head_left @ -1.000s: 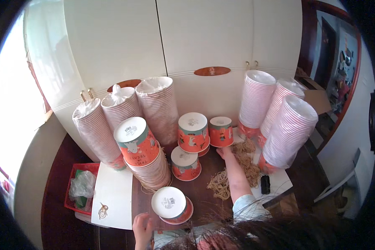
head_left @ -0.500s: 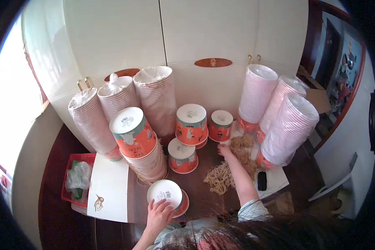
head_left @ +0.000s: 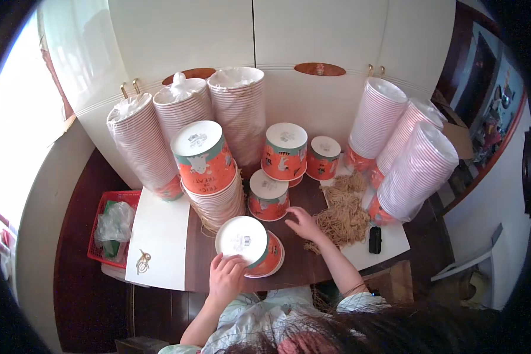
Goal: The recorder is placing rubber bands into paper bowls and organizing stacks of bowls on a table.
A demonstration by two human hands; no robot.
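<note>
My left hand (head_left: 226,277) has its fingers over the white base of an upside-down orange paper bucket (head_left: 242,241) near the table's front edge. This bucket is tilted, and another rim shows beneath its right side. My right hand (head_left: 304,225) is open, fingers apart, just right of a short upside-down bucket (head_left: 268,197) with a grey-green band. Beside that hand lies a heap of tan, string-like loops (head_left: 342,215). A taller stack of upturned buckets (head_left: 202,165) stands to the left, with tan loops hanging round its lower part.
Tall plastic-wrapped bucket stacks stand at the back left (head_left: 239,118) and right (head_left: 377,118). Two more upturned groups, one larger (head_left: 284,156) and one smaller (head_left: 324,159), sit mid-table. A black object (head_left: 375,240) lies at right. A red basket (head_left: 94,236) sits beyond the left edge, near loose loops (head_left: 142,261).
My right hand has come left and nearer, from beside the tan heap's far end to the short bucket. The bucket under my left hand is tilted more. The whole view has shifted.
</note>
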